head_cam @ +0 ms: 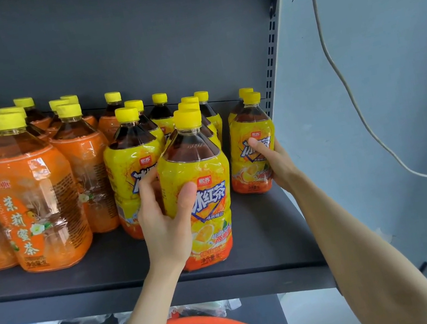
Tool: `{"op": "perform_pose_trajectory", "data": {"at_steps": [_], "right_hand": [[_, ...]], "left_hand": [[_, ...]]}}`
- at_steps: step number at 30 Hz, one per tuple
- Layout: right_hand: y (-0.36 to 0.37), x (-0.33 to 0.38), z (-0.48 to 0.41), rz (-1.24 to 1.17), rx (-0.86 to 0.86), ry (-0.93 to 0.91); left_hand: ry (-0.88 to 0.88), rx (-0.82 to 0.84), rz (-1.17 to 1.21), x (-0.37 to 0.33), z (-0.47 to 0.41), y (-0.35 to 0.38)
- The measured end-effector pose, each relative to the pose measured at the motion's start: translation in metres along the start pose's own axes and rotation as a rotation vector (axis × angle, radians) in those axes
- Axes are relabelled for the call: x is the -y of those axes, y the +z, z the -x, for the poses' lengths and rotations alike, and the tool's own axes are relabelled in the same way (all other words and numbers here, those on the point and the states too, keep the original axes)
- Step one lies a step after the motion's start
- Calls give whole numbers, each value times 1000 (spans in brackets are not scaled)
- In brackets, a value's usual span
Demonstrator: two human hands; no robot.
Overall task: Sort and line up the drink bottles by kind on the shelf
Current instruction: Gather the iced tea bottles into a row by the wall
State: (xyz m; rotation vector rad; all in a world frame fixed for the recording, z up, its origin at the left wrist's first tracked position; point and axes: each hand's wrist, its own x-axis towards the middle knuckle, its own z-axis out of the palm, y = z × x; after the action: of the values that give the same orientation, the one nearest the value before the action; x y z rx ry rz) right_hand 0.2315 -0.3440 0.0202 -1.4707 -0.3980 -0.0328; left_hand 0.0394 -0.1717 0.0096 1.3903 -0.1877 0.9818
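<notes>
Gripping yellow-labelled plastic tea bottle (202,163) at dark shelf (111,268) front, our left hand (165,220) curled round it | right hand (276,164) clasps rightmost yellow-labelled bottle (243,162) | orange-labelled bottles (36,208) crowd left.

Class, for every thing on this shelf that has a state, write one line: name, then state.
front bottle: upright, capped, held.
right-end bottle: upright, capped, held.
left hand: grips front bottle.
right hand: grips right-end bottle.
orange bottles: upright, capped, grouped left.
other yellow bottles: upright, capped, in rows.
</notes>
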Motion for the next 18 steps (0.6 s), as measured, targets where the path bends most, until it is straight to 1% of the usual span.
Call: {"op": "perform_pose_trajectory", "data": {"at_steps": [10,13,15,17,18], "right_hand": [[4,0,2,31,5,-1],[6,8,10,89,7,19],[5,16,21,119,-41,32],[7,27,40,130,-155,33],[8,32,53,131,-202,1]], "left_hand": [[21,6,-22,5,-1,0],[23,22,-50,6,0,-1],[23,25,-85,8,1,-2],[37,19,-122,9,1,0],[48,12,-129,10,3,3]]}}
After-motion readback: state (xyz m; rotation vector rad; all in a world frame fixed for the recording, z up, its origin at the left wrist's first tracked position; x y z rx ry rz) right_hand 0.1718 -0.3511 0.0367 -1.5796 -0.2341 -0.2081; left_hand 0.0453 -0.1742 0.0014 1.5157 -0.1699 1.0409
